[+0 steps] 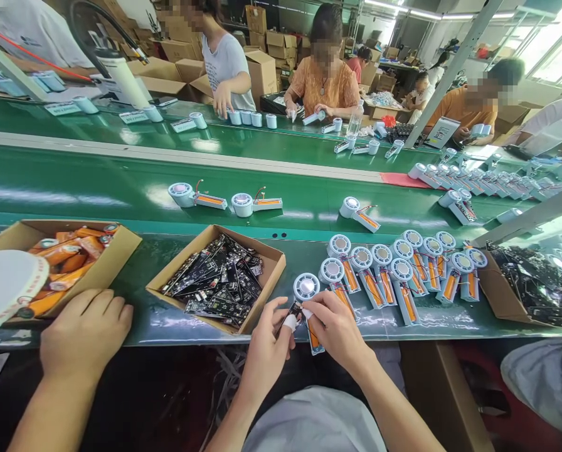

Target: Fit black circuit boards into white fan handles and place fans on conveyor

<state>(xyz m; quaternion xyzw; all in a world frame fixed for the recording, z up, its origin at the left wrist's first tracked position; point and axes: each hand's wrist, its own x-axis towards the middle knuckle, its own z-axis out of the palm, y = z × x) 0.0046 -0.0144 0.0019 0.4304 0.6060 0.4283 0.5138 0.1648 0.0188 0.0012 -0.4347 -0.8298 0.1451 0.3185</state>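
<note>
My left hand [266, 345], with white tape on a fingertip, pinches a small black circuit board [293, 309]. My right hand [338, 328] grips a white handle shell with an orange battery [313, 339], joined to a round white fan head [306, 287] lying on the green bench edge. Both hands meet over this one unit, just in front of an open cardboard box of black circuit boards [219, 279]. Right of my hands lie several similar fan units with orange batteries [403, 270] in rows.
Another person's hand [86, 333] rests at the left by a box of orange batteries [69, 254] and a tape roll [5, 285]. Fan units ride the green conveyor [121, 188]. A box of boards [530, 282] sits right. Several people work across the belt.
</note>
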